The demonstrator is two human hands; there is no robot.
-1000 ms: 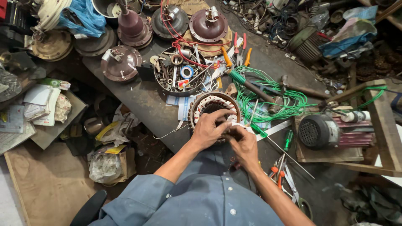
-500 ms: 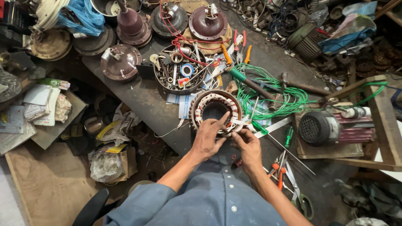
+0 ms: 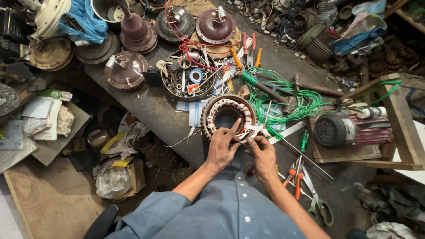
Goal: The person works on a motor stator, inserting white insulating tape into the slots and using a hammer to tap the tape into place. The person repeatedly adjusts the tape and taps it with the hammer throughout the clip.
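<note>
A round motor stator (image 3: 228, 116) with copper windings and white insulation lies on the dark workbench (image 3: 155, 110) in front of me. My left hand (image 3: 222, 146) rests on its near rim, index finger stretched onto the windings. My right hand (image 3: 262, 152) sits at the rim's right side, fingers pinched on the winding edge beside white paper strips (image 3: 290, 131). What the fingertips grip is too small to make out.
A metal bowl of small parts (image 3: 189, 79), several brown fan motor housings (image 3: 126, 71), green wire (image 3: 292, 97), a hammer (image 3: 310, 88), screwdrivers, pliers (image 3: 295, 177) and scissors (image 3: 318, 201) surround the stator. A black motor (image 3: 336, 130) sits on a wooden frame at right. Boxes and bags crowd the floor at left.
My view has shifted slightly. The left index finger has stretched out over the windings, and both hands stay at the stator's near rim.
</note>
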